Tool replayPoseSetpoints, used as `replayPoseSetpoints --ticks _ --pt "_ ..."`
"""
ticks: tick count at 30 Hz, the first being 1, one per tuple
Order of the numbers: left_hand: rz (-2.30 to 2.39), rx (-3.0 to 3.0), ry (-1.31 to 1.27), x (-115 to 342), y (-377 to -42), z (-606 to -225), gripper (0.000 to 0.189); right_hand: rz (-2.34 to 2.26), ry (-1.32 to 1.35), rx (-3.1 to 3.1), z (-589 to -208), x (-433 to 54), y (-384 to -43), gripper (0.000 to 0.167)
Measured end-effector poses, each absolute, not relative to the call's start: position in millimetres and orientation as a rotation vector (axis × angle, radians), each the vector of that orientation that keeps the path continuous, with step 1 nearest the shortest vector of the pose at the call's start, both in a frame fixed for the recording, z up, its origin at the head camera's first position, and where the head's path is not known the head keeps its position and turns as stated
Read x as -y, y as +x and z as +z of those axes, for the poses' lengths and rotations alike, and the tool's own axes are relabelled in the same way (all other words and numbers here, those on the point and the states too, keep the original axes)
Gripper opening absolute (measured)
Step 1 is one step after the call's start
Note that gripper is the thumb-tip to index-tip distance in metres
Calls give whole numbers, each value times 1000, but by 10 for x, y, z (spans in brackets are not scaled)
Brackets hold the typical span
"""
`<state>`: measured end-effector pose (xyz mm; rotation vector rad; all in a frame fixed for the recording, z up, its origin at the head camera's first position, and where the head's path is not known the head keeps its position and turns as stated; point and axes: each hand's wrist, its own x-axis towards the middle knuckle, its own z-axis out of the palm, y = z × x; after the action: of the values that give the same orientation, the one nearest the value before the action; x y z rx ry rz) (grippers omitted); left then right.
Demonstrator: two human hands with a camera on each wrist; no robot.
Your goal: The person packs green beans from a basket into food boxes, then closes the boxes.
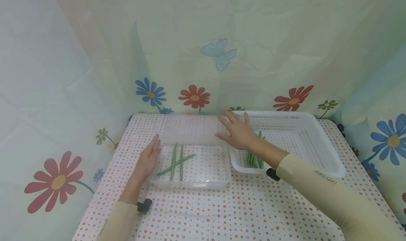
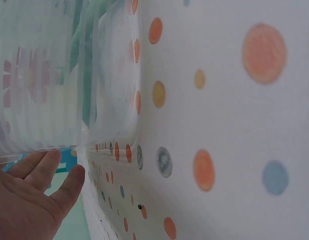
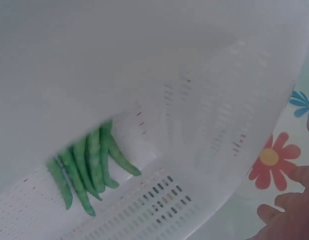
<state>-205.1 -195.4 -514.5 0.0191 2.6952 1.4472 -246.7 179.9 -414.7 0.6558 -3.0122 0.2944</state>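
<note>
A clear plastic container (image 1: 206, 167) sits on the dotted table, holding 3 green beans (image 1: 173, 161) that cross one another. Behind it lies a translucent lid-like panel (image 1: 193, 128). My left hand (image 1: 148, 160) is at the container's left side, fingers extended; in the left wrist view, its fingertips (image 2: 52, 160) are at the ridged plastic wall (image 2: 39, 100). Fingers spread, my right hand (image 1: 236, 131) hovers near the panel's right end and the left rim of a white basket (image 1: 317, 142). More green beans (image 3: 89, 165) lie in that basket, partly hidden under my right forearm in the head view.
The basket stands to the right of the container, close beside it. A flowered curtain (image 1: 177, 50) hangs behind the table and along both sides. Dotted tablecloth (image 1: 203, 212) shows in front of the container and basket.
</note>
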Motion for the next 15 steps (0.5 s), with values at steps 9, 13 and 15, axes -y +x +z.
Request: replayPoseSetpoints --ticks 9,13,15 --pt "1454 -2702 44 1958 -2066 -5139 57 258 624 3039 -4107 -2008 -2517 75" --pt "1451 -2702 45 1962 -2067 -5141 58 262 587 3070 -4108 -2081 -2545 77" --pt "1444 -2703 40 1963 -2065 -5146 58 254 574 3075 -4111 -2109 -2562 77"
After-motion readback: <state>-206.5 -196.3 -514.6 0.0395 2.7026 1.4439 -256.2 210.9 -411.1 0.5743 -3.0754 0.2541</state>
